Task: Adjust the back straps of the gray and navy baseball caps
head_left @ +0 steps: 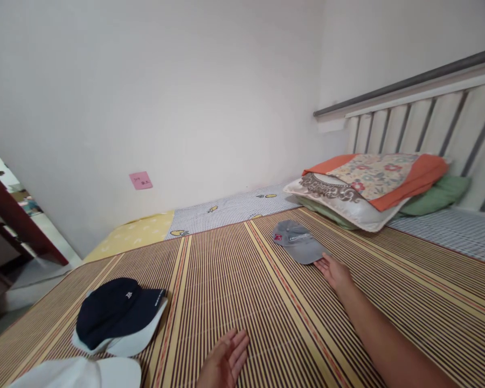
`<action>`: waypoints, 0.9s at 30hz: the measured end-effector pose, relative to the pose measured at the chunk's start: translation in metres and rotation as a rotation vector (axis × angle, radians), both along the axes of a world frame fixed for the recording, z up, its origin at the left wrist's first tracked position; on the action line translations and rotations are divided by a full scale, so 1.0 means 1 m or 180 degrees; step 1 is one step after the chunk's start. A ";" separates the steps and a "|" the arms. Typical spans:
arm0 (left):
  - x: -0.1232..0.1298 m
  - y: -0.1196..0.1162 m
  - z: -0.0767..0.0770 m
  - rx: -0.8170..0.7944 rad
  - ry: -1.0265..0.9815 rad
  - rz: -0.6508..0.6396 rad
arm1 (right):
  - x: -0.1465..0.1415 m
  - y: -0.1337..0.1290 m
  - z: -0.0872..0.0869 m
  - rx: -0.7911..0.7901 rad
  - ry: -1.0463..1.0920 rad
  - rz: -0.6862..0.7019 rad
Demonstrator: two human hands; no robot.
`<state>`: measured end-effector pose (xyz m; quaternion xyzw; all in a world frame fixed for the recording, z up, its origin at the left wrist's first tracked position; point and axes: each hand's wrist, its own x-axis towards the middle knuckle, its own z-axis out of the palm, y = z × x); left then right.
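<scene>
A grey baseball cap [297, 242] lies on the striped bamboo mat, its brim toward me. At the brim's edge my right hand [334, 271] pinches it, thumb on top and fingers underneath. My left hand [226, 358] hovers low over the mat at the bottom centre, palm turned inward, fingers stretched out and holding nothing. To its left a navy baseball cap [109, 310] sits stacked on a white cap [145, 334], whose brim shows beneath. Nearer to me is another white cap [81, 373], partly cut off by the frame's lower edge.
The bamboo mat [218, 280] covers the bed. Several pillows, one with a floral orange-edged cover [383, 172], lie by the slatted headboard [420, 124]. A pink note [140, 180] is stuck to the wall behind. A doorway opens at far left, beside a dark red door [20, 215].
</scene>
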<state>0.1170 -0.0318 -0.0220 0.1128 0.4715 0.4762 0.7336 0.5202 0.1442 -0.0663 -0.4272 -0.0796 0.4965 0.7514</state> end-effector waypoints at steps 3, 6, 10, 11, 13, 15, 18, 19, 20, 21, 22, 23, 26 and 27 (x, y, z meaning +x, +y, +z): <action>0.001 -0.003 0.004 0.0085 0.0003 -0.0025 | 0.002 -0.001 -0.003 0.0058 -0.0035 0.0053; 0.001 -0.004 0.005 0.0107 -0.0018 -0.0041 | 0.003 -0.002 -0.006 0.0126 -0.0079 0.0085; 0.002 -0.005 0.005 0.0149 0.0006 0.0003 | 0.004 -0.003 -0.009 0.0185 -0.0142 0.0081; 0.003 -0.005 0.005 0.0162 0.0023 0.0017 | 0.004 -0.003 -0.010 0.0192 -0.0159 0.0076; 0.003 -0.005 0.004 0.0178 0.0067 0.0026 | 0.005 -0.002 -0.011 0.0196 -0.0196 0.0066; 0.003 -0.005 0.003 0.0177 0.0083 0.0026 | 0.005 -0.002 -0.011 0.0181 -0.0242 0.0058; 0.002 -0.005 0.003 0.0127 0.0007 0.0037 | 0.004 -0.001 -0.011 0.0138 -0.0360 0.0045; 0.002 -0.005 0.004 0.0113 -0.0034 0.0045 | 0.003 -0.001 -0.011 0.0121 -0.0419 0.0035; 0.002 -0.004 0.004 0.0107 -0.0054 0.0062 | 0.001 -0.001 -0.012 0.0099 -0.0489 0.0018; 0.003 -0.004 0.005 0.0107 -0.0066 0.0063 | -0.001 -0.002 -0.013 0.0071 -0.0568 -0.0007; 0.003 -0.004 0.007 0.0108 -0.0066 0.0059 | -0.004 -0.003 -0.015 0.0041 -0.0655 -0.0037; 0.004 -0.004 0.008 0.0102 -0.0054 0.0057 | -0.007 -0.005 -0.018 0.0012 -0.0751 -0.0067; 0.007 -0.004 0.009 0.0079 0.0044 0.0078 | -0.020 -0.014 -0.025 -0.0052 -0.1063 -0.0129; 0.007 -0.004 0.008 0.0093 0.0084 0.0117 | -0.024 -0.019 -0.027 -0.0053 -0.1173 -0.0126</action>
